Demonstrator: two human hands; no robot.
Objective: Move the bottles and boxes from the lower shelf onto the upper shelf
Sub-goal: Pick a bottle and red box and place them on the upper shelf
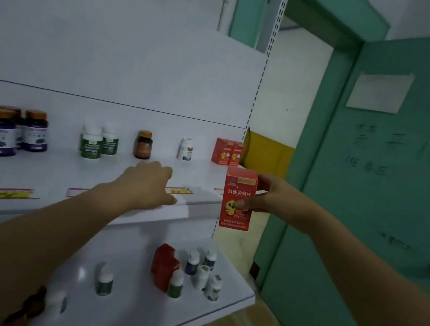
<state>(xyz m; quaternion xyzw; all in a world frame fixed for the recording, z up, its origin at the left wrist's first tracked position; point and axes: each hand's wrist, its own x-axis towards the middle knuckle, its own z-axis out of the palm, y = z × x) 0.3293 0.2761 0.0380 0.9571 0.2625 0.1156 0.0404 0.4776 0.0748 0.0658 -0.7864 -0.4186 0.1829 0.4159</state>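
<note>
Holding a red box upright in our right hand, thumb across its front and fingers closed behind, we keep it just off the right end of the upper shelf. Our left hand rests palm-down on that shelf's front edge, fingers loosely extended, gripping nothing. More red boxes and small bottles stand on the lower shelf.

Upper shelf carries bottles and boxes; lower shelf holds perhaps seven more
</note>
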